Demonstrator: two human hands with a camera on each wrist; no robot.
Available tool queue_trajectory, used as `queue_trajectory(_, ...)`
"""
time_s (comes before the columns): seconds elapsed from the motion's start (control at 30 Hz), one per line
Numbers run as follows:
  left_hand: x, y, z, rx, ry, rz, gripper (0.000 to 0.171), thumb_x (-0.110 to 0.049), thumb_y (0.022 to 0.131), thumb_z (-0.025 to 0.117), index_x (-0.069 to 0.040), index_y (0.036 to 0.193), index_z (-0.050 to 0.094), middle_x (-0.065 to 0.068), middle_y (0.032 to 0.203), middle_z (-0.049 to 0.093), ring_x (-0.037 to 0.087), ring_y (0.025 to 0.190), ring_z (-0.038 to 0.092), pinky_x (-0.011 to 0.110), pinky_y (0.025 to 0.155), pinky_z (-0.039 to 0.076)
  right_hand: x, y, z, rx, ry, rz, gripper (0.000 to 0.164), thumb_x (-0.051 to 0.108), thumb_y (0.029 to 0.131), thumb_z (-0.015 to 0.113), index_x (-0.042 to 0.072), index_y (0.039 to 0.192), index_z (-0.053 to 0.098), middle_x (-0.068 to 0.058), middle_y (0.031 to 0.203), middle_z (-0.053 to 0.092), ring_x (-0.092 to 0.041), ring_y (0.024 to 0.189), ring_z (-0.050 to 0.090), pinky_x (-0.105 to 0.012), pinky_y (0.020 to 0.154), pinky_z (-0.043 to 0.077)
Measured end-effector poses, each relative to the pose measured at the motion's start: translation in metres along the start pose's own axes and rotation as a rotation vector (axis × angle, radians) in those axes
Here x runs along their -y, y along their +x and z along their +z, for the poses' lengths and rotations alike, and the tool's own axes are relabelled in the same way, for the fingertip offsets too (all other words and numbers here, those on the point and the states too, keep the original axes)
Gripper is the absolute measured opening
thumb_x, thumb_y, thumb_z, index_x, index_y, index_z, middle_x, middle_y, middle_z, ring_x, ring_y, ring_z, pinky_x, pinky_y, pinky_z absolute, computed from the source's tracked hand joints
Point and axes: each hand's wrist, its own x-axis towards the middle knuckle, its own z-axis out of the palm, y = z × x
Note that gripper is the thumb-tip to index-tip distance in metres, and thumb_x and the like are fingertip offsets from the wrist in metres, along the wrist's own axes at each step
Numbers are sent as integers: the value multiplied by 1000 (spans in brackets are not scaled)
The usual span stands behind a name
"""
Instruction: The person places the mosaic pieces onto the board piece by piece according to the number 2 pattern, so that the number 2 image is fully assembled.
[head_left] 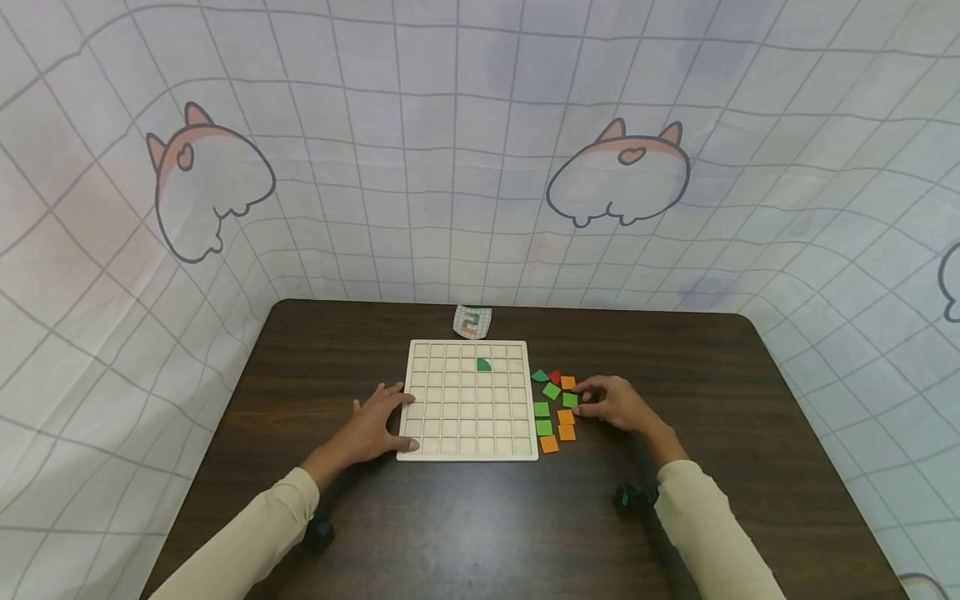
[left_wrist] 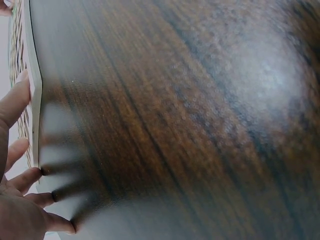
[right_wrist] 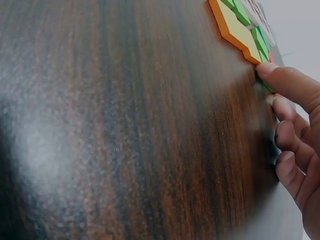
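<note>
A pale wooden grid board (head_left: pixel 469 458) lies flat, with one green quarter-circle piece (head_left: pixel 483 365) in an upper cell. My left hand (head_left: pixel 375 425) rests at the board's left edge, thumb and index finger on its rim; in the left wrist view other fingertips (left_wrist: pixel 70 226) touch the tabletop. To the right of the board lie loose tiles. There, my right hand (head_left: pixel 617 403) pinches a green square tile (head_left: pixel 570 400) between thumb and fingers, its other fingers curled. The right wrist view has the thumb (right_wrist: pixel 285 80) right beside orange tiles (right_wrist: pixel 235 30).
Around that green tile are several orange squares (head_left: pixel 566 432), more green squares (head_left: pixel 542 409), a red piece (head_left: pixel 555 377) and a green curved piece (head_left: pixel 540 376). A small pattern card (head_left: pixel 472 322) lies behind the board. A grid-patterned cloth (head_left: pixel 480 167) hangs behind the dark table (head_left: pixel 480 533).
</note>
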Motion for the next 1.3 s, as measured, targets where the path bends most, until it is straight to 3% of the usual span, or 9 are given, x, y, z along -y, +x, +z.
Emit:
queue_trajectory(0.3, -2, 1, 0, -3, 3, -6, 81, -43, 79, 85, -9, 145, 51, 21, 162, 30, 48, 152, 16, 83, 107, 8, 0, 0, 2, -16, -124, -13, 48, 30, 83, 83, 9, 125, 72, -2, 92, 63, -16, 77, 49, -28, 66, 40)
queue_trajectory(0.57, -2, 2, -1, -4, 4, -2, 81, -43, 79, 85, -9, 145, 51, 20, 162, 30, 47, 152, 15, 83, 107, 7, -1, -1, 6, -60, -153, -13, 40, 32, 83, 83, 10, 117, 77, -1, 93, 63, -15, 75, 49, -26, 65, 38)
queue_trajectory(0.93, -2, 0, -2, -6, -4, 4, 81, -43, 79, 85, -10, 145, 51, 20, 162, 30, 47, 152, 15, 83, 107, 7, 0, -2, 8, -83, -145, -55, 33, 28, 85, 81, 10, 113, 78, 2, 90, 64, -12, 68, 50, -25, 59, 40)
queue_trajectory(1.13, -3, 0, -2, 0, -5, -6, 81, -43, 79, 85, -9, 145, 51, 21, 162, 30, 48, 152, 15, 83, 107, 7, 2, -3, 8, -34, -85, -32, 33, 27, 88, 78, 10, 116, 76, 1, 79, 63, -13, 52, 52, -27, 47, 45)
queue_trajectory(1.3, -2, -1, -2, 7, -6, -16, 82, -42, 79, 85, -9, 145, 51, 21, 163, 29, 49, 152, 14, 83, 106, 6, 0, -4, 9, -32, -57, 12, 33, 25, 90, 76, 7, 117, 73, 1, 75, 66, -14, 50, 54, -29, 48, 48)
